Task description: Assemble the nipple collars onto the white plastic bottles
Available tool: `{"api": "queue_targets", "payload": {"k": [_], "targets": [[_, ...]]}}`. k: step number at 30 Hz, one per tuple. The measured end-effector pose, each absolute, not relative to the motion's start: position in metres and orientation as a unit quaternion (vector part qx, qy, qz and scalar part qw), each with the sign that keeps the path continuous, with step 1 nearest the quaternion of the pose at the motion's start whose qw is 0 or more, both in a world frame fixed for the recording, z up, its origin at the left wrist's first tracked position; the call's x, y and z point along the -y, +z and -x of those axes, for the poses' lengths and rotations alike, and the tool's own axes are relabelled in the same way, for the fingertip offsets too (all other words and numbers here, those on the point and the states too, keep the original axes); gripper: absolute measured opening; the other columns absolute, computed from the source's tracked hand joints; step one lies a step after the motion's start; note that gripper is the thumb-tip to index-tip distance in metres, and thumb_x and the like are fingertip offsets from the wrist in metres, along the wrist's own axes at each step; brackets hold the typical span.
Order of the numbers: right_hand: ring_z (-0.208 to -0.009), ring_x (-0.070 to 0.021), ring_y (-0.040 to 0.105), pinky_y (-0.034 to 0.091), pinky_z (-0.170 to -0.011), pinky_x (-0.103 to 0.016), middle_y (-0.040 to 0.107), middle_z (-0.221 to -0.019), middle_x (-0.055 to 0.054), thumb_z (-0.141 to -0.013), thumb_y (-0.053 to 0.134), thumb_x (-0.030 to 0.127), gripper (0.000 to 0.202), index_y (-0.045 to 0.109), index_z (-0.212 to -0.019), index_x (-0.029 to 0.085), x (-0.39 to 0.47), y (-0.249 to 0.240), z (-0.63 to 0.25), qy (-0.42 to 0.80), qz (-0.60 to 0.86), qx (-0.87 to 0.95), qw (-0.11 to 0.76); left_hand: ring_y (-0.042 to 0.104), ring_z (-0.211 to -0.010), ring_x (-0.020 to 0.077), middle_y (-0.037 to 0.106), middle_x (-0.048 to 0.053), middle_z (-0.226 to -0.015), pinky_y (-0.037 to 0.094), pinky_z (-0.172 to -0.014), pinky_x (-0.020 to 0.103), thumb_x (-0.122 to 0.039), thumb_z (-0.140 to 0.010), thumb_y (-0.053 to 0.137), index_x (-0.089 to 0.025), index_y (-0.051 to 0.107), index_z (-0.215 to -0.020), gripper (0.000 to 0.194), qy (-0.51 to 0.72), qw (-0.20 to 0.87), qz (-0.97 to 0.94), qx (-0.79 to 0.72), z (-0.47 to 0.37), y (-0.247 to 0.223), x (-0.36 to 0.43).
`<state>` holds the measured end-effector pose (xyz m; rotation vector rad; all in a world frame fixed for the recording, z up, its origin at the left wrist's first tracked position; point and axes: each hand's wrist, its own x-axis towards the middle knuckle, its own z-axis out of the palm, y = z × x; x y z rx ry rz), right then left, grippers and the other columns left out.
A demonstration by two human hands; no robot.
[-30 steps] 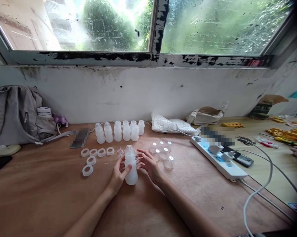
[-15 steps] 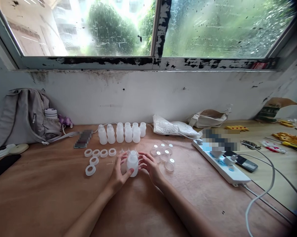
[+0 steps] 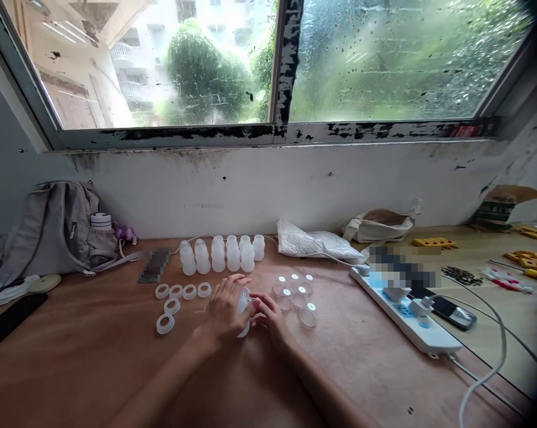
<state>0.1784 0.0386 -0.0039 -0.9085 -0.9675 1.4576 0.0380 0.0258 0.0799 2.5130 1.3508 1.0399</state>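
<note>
- Head view: the left hand (image 3: pixel 223 312) has come over the bottle (image 3: pixel 242 306), fingers wrapped round it, where a second ago it held the side.
- The right hand (image 3: pixel 268 315) pinches its top; the bottle sits lower, mid-table.
- Plywood table (image 3: pixel 94 362) under a rain-spotted window (image 3: pixel 384 59); rings (image 3: pixel 176 291), bottle row (image 3: pixel 221 254), caps (image 3: pixel 295 291), power strip (image 3: pixel 406 312).

Frosted translucent plastic bottle (image 3: pixel 242 304), matt brown wooden table (image 3: pixel 85 362), grey cloth backpack (image 3: pixel 49 229).

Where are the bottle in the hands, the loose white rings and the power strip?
Bottle (image 3: pixel 244 306): head view, point on the sliver of its body showing between both hands.
White rings (image 3: pixel 176 292): head view, on one ring in the cluster.
Power strip (image 3: pixel 417 326): head view, on its white top face.
</note>
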Motion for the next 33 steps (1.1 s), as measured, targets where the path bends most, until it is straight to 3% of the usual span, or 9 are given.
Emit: {"api": "queue_targets", "payload": {"k": [5, 10, 16, 21, 25, 30, 33], "targets": [[-0.053, -0.0104, 0.052, 0.043, -0.042, -0.021, 0.056, -0.07, 0.0, -0.066, 0.061, 0.042, 0.031, 0.059, -0.086, 0.018, -0.043, -0.007, -0.181, 0.605, 0.411, 0.386, 0.563, 0.051, -0.088, 0.0187, 0.055, 0.005, -0.095, 0.041, -0.077, 0.032, -0.034, -0.081, 0.041, -0.02, 0.053, -0.094, 0.023, 0.295, 0.023, -0.839, -0.456, -0.05, 0.083, -0.029], [-0.053, -0.0116, 0.053, 0.043, -0.041, -0.021, 0.056, -0.07, -0.001, -0.066, 0.06, 0.045, 0.033, 0.058, -0.085, 0.018, -0.048, -0.01, -0.184, 0.603, 0.421, 0.37, 0.568, 0.051, -0.075, 0.0151, 0.053, 0.003, -0.08, 0.041, -0.069, 0.027, -0.023, -0.082, 0.035, -0.019, 0.05, -0.079, 0.016, 0.25, 0.038, -0.838, -0.484, -0.051, 0.078, -0.029], [-0.05, -0.0116, 0.052, 0.043, -0.04, -0.022, 0.054, -0.068, -0.001, -0.066, 0.058, 0.046, 0.033, 0.057, -0.084, 0.018, -0.05, -0.013, -0.182, 0.609, 0.429, 0.368, 0.556, 0.05, -0.078, 0.0149, 0.05, 0.002, -0.085, 0.041, -0.071, 0.026, -0.018, -0.075, 0.04, -0.02, 0.046, -0.083, 0.011, 0.203, 0.095, -0.845, -0.486, -0.045, 0.086, -0.027], [-0.049, -0.0115, 0.052, 0.042, -0.038, -0.022, 0.054, -0.07, -0.001, -0.066, 0.058, 0.045, 0.033, 0.056, -0.086, 0.018, -0.05, -0.012, -0.183, 0.608, 0.436, 0.364, 0.555, 0.047, -0.091, 0.0193, 0.045, 0.005, -0.101, 0.04, -0.078, 0.031, -0.018, -0.064, 0.048, -0.021, 0.042, -0.098, 0.035, 0.189, 0.119, -0.848, -0.48, -0.035, 0.095, -0.03], [-0.048, -0.0107, 0.051, 0.042, -0.037, -0.021, 0.054, -0.069, -0.001, -0.066, 0.059, 0.045, 0.033, 0.056, -0.086, 0.019, -0.05, -0.012, -0.184, 0.613, 0.433, 0.357, 0.556, 0.049, -0.089, 0.0214, 0.05, 0.006, -0.093, 0.041, -0.074, 0.033, -0.019, -0.063, 0.048, -0.021, 0.045, -0.093, 0.03, 0.189, 0.143, -0.837, -0.493, -0.024, 0.099, -0.039], [-0.047, -0.01, 0.051, 0.041, -0.037, -0.02, 0.054, -0.067, 0.0, -0.065, 0.06, 0.046, 0.036, 0.056, -0.086, 0.017, -0.05, -0.012, -0.184, 0.61, 0.435, 0.35, 0.562, 0.055, -0.073, 0.0171, 0.057, 0.002, -0.084, 0.043, -0.062, 0.026, -0.031, -0.063, 0.057, -0.02, 0.048, -0.094, 0.034, 0.21, 0.207, -0.827, -0.479, -0.003, 0.148, -0.062], [-0.047, -0.0093, 0.05, 0.041, -0.037, -0.02, 0.054, -0.068, -0.001, -0.066, 0.06, 0.046, 0.037, 0.056, -0.087, 0.016, -0.049, -0.012, -0.184, 0.612, 0.434, 0.349, 0.562, 0.054, -0.073, 0.0154, 0.054, 0.002, -0.089, 0.043, -0.064, 0.026, -0.039, -0.065, 0.057, -0.02, 0.052, -0.095, 0.036, 0.259, 0.117, -0.821, -0.495, 0.014, 0.208, -0.084]]}}
